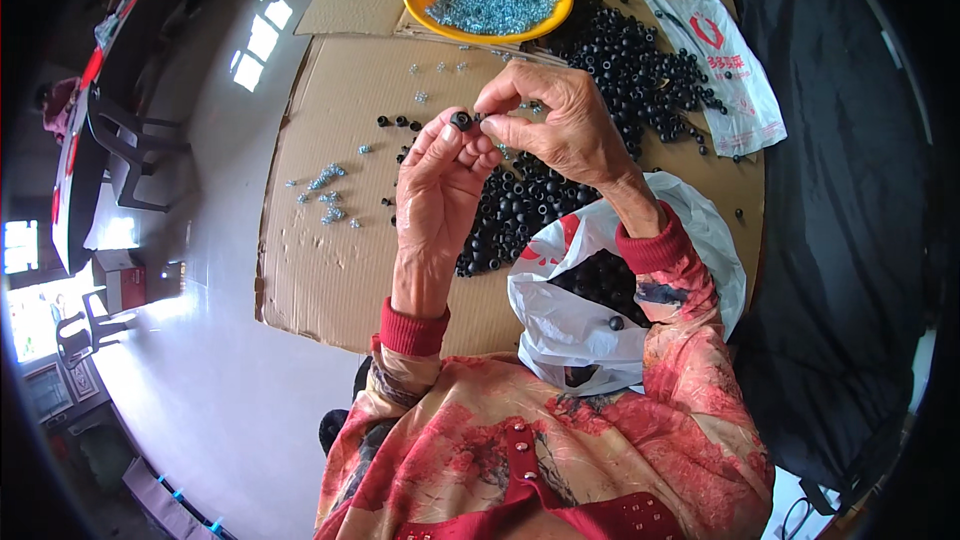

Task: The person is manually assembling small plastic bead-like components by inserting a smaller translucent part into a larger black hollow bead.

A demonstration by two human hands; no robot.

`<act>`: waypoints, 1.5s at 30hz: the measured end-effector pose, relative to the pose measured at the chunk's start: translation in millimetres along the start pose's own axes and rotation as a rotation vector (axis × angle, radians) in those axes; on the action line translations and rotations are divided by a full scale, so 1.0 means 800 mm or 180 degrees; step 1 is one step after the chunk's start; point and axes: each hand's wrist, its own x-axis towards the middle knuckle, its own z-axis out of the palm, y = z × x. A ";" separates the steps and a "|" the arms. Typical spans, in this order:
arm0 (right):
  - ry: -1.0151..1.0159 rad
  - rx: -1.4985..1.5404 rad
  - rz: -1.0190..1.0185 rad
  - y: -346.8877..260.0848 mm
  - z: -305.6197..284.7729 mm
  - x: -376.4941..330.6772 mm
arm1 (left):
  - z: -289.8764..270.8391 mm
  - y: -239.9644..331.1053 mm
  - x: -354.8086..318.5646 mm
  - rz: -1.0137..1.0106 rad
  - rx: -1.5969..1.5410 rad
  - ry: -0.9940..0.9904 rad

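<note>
Above the cardboard, my left hand (440, 190) pinches a round black hollow piece (461, 121), its open end showing. Close against it, my right hand (565, 120) has thumb and forefinger pressed together on a small dark part, too small to name. Below and beside both hands spreads a heap of black round pieces (520, 205), some balls, some hollow like caps. Left of my left hand, a few black pieces (400, 121) lie in a short row. Little see-through bluish pieces (328, 178) are scattered farther left on the cardboard (320, 280).
A yellow bowl (420, 0) of see-through bluish pieces stands at the far side. An open white plastic bag (540, 305) with black pieces lies near my lap. Another flat white bag (745, 90) is far right, by black fabric (830, 240). Chairs (130, 155) stand at left.
</note>
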 end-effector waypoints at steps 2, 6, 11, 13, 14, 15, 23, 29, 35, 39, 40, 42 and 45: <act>-0.0005 -0.0003 0.0000 -0.003 -0.001 0.001 | -0.001 0.001 0.000 -0.0002 -0.0061 -0.0057; 0.0021 -0.0128 -0.0086 -0.008 -0.006 0.006 | 0.000 0.001 0.000 -0.0057 -0.0121 -0.0026; 0.0060 -0.0259 -0.0186 -0.009 0.000 0.008 | -0.004 0.002 0.000 -0.0040 -0.0115 -0.0019; 0.0053 -0.0552 -0.0499 -0.008 -0.001 0.008 | -0.004 0.001 0.000 -0.0039 -0.0101 -0.0037; 0.0056 -0.0558 -0.0495 -0.009 -0.002 0.009 | -0.004 0.000 0.001 -0.0035 -0.0082 -0.0052; 0.0046 -0.0644 -0.0538 -0.010 -0.001 0.009 | -0.004 0.000 0.001 -0.0033 -0.0082 -0.0047; 0.0002 -0.0955 -0.0793 -0.010 -0.001 0.009 | -0.005 -0.002 0.001 0.0112 0.0212 0.0025; -0.0127 -0.1112 -0.0831 -0.013 -0.008 0.008 | -0.003 -0.006 -0.001 0.0241 0.0416 0.0023; -0.0264 -0.1130 -0.0846 -0.013 -0.012 0.009 | -0.001 -0.002 -0.005 0.0152 0.0569 0.0071; -0.0300 -0.1150 -0.0849 -0.019 -0.014 0.008 | 0.001 -0.003 -0.005 0.0126 0.0436 0.0038; -0.0362 -0.1237 -0.0848 -0.020 -0.015 0.008 | 0.000 -0.004 -0.006 0.0081 0.0418 0.0043; -0.0346 -0.1142 -0.0859 -0.018 -0.015 0.008 | 0.000 -0.005 -0.006 0.0040 0.0394 0.0050; -0.0320 -0.1134 -0.0970 -0.016 -0.014 0.008 | 0.001 -0.009 -0.008 0.0005 0.0323 0.0121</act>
